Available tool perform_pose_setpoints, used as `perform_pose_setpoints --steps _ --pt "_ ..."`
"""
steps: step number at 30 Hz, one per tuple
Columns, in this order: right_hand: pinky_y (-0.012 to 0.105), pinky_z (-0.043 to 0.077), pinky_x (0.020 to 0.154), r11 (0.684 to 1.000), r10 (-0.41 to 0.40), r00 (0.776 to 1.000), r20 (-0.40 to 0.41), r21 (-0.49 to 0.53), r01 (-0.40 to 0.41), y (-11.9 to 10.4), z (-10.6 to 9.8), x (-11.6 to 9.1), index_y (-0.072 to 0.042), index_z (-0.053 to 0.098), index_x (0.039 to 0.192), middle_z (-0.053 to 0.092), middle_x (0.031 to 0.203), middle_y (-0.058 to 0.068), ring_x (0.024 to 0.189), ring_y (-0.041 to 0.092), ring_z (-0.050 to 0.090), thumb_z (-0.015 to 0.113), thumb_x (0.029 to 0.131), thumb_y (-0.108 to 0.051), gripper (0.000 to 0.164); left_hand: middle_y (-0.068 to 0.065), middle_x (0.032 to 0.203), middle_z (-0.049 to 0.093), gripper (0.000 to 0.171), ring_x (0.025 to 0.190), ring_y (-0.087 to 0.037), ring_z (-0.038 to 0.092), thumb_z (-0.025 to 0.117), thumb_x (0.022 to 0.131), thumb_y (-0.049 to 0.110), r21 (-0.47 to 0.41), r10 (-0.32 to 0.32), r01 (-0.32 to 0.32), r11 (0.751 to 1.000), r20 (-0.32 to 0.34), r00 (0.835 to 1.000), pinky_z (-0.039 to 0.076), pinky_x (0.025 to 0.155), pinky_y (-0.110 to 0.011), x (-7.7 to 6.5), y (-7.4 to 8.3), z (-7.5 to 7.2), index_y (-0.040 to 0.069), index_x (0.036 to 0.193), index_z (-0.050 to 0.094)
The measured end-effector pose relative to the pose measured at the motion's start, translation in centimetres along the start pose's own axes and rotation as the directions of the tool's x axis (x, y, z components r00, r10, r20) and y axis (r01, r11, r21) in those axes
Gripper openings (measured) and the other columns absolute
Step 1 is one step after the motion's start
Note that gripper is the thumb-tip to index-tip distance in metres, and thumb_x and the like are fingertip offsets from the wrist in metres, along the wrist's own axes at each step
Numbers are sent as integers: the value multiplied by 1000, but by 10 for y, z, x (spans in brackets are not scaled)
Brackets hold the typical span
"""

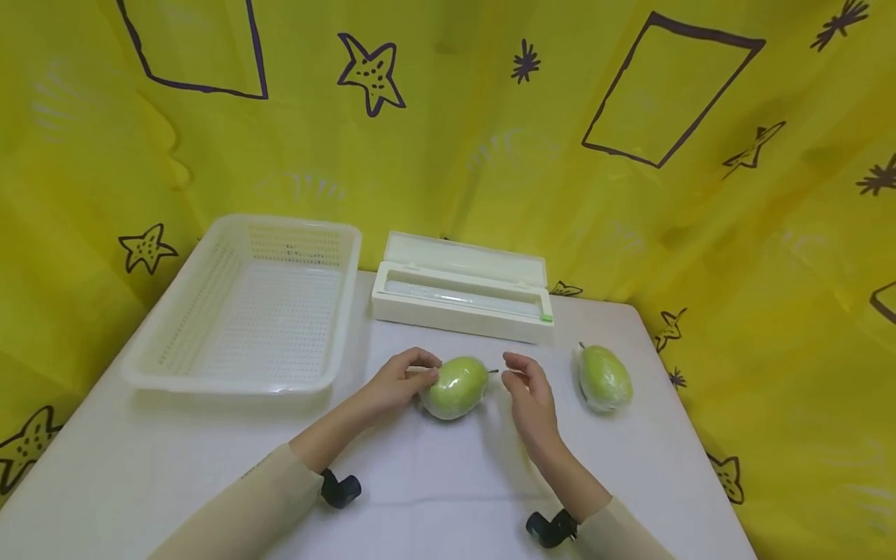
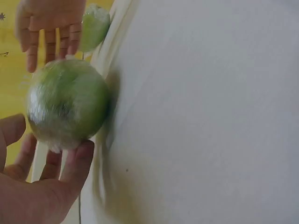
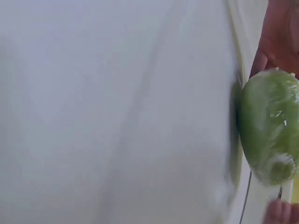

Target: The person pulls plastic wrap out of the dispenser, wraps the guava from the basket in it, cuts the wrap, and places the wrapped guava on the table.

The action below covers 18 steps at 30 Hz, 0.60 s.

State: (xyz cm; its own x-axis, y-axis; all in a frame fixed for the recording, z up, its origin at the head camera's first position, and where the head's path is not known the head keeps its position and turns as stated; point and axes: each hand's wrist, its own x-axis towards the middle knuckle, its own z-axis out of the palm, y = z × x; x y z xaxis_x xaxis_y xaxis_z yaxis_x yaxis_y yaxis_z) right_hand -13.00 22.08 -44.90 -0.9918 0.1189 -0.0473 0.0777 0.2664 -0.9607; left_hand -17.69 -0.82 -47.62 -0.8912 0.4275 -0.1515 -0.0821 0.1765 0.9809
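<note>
A green pear [image 1: 455, 389] wrapped in clear film lies on the white table in front of me, its dark stem toward the right. My left hand [image 1: 397, 383] is at the pear's left end, thumb and fingers loosely spread, fingertips touching or very close to it. In the left wrist view, the film-wrapped end of the same pear [image 2: 67, 102] faces the left hand [image 2: 42, 186]. Just past the stem, my right hand [image 1: 533, 404] is held apart from the pear, fingers slightly bent and holding nothing.
Another wrapped green pear [image 1: 605, 379] lies to the right. Behind the hands stands a cream box [image 1: 462, 317], lid up, with a roll of clear film [image 1: 462, 298] inside. A white plastic basket [image 1: 231, 383] sits at left. A yellow patterned curtain [image 1: 448, 155] hangs behind the table.
</note>
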Motion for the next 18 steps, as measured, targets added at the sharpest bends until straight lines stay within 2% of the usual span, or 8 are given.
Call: perform_pose_setpoints --steps 3,6,9,12,15,18 --pt "35 53 92 984 154 988 24 90 -155 4 1 -14 -5 44 143 48 132 17 106 23 59 59 98 -15 49 -20 138 53 49 127 -39 55 69 94 21 -18 -19 20 1000 41 999 52 96 -45 -4 -2 3 4 136 51" --pt "35 55 90 961 229 970 80 139 -238 9 5 -24 -9 34 148 43 135 17 105 23 61 66 95 -16 63 -24 140 51 59 125 -39 56 72 92 24 -12 -50 51 999 110 993 55 90 -43 -8 -2 9 6 142 46" --pt "36 55 93 955 213 971 108 186 -230 16 5 -32 -11 30 150 37 145 18 116 27 58 69 93 -15 69 -22 137 53 53 120 -34 60 67 96 26 -22 -48 53 998 171 984 57 85 -40 -11 -2 16 8 141 48" --pt "36 54 95 961 175 975 140 189 -199 24 4 -37 -14 31 151 30 156 15 128 34 52 72 90 -13 73 -23 133 54 44 112 -31 63 61 100 21 -60 -7 19 998 182 983 58 83 -41 -13 -3 24 6 138 49" --pt "34 52 96 978 136 977 163 132 -159 28 1 -39 -18 31 153 27 158 13 131 37 49 76 88 -15 79 -26 135 49 49 113 -35 61 61 99 16 -97 13 2 995 159 987 58 84 -42 -14 -6 31 6 144 43" --pt "32 50 95 989 111 982 153 78 -124 29 -2 -39 -21 32 155 32 153 12 130 36 51 79 85 -14 84 -29 141 45 59 121 -40 58 64 97 15 -101 30 -14 995 157 987 59 85 -41 -14 -7 40 7 149 38"
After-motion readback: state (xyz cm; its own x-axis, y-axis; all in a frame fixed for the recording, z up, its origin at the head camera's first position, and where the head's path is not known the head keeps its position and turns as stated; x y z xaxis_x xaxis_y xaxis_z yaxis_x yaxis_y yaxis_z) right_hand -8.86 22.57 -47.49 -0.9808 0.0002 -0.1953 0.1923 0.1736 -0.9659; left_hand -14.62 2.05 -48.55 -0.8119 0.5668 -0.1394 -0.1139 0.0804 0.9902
